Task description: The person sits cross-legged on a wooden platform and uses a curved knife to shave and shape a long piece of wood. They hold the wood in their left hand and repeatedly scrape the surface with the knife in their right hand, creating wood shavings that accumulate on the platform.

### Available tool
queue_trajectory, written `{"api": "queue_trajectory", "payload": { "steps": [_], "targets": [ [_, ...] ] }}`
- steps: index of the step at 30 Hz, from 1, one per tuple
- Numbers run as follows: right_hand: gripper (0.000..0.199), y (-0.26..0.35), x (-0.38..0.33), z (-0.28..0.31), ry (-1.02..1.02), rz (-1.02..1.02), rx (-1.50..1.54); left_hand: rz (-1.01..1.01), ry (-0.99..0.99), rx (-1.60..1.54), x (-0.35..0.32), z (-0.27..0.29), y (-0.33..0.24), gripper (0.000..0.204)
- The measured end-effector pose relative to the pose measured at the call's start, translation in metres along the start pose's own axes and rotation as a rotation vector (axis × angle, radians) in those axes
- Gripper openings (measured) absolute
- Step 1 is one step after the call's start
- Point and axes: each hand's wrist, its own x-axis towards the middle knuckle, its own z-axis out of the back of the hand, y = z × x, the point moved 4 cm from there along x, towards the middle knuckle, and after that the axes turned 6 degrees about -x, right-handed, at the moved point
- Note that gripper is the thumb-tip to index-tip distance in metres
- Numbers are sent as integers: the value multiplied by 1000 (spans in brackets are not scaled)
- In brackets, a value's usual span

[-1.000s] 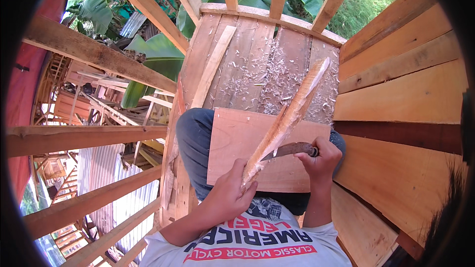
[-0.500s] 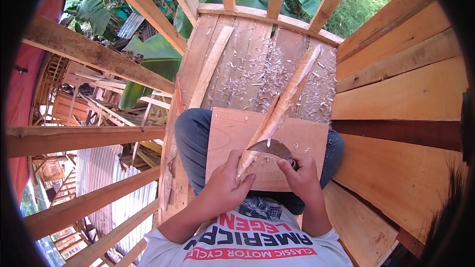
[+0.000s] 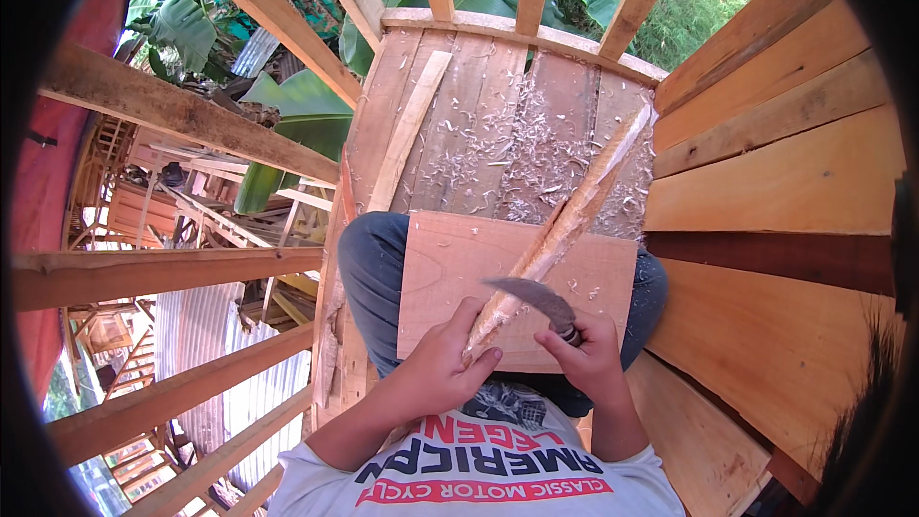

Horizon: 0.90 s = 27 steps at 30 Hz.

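Wooden board (image 3: pixel 436 273) lies partly under the left hand (image 3: pixel 445 354), which grasps a stick (image 3: pixel 565 230) slanting ahead; the right hand (image 3: pixel 589 349) clasps a knife (image 3: pixel 539 297). Shaving seems the step; the next cut calls for knife against stick.

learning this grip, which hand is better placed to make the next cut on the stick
Probably the right hand: it holds the curved knife, whose blade overlaps the stick in this view. The left hand grips the stick's near end, so it seems better suited to steadying.
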Motion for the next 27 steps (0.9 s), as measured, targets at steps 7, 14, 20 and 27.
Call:
{"api": "queue_trajectory", "payload": {
  "steps": [7, 14, 20, 27],
  "targets": [
    [20, -1, 3, 32, -75, -203, 322, 39, -16, -27, -1, -4, 25, 46],
    [15, -1, 4, -1, 369, -232, 310, -102, 51, 35, 4, -5, 8, 48],
    [17, 4, 6, -4, 140, -157, 193, -21, 17, -28, 7, -4, 8, 45],
    [26, -39, 8, 36, -803, -32, -39, 91, 54, -127, -5, -3, 18, 42]
  ]
}}
